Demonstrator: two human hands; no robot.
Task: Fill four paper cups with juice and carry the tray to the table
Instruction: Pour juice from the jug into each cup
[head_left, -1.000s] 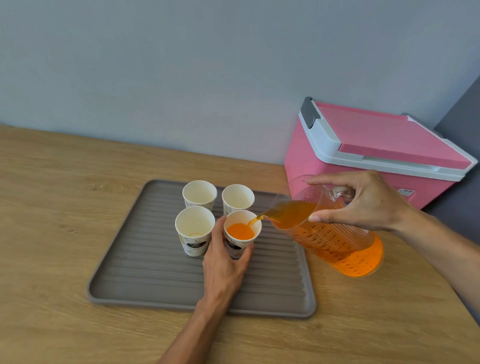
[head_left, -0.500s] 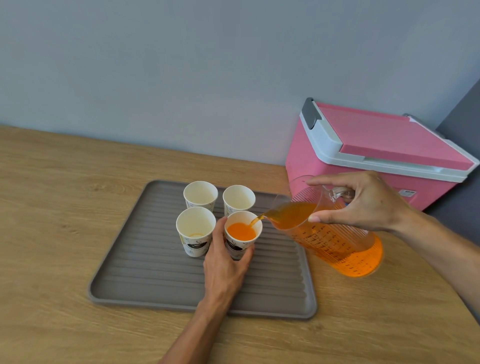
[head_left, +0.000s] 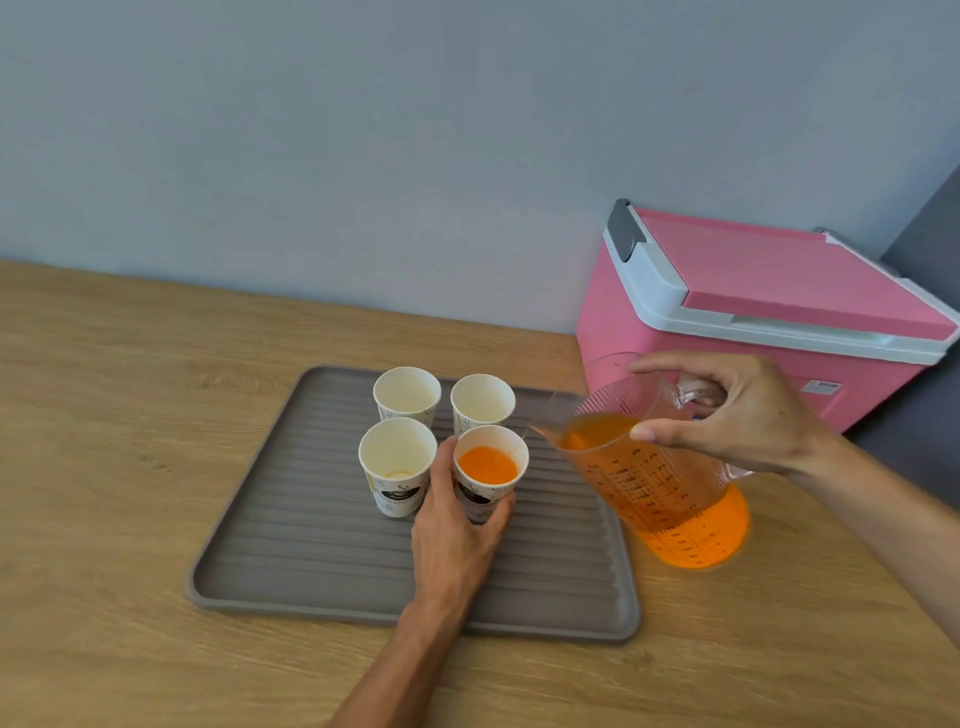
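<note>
Several white paper cups stand in a square on a grey ribbed tray. The front right cup holds orange juice, and my left hand is wrapped around its lower part. The front left cup shows only a thin orange ring at its bottom. The back left cup and back right cup look empty. My right hand grips the handle of a clear measuring jug of orange juice, tilted with its spout just right of the juice cup. No stream is visible.
A pink cooler box with a grey-white lid stands at the back right against the grey wall. The tray lies on a wooden counter, with bare wood to its left and in front.
The stream of juice from the spout into the front right cup has stopped. The jug has tipped back a little and its spout has drawn away to the right. My left hand stays on the cup.
</note>
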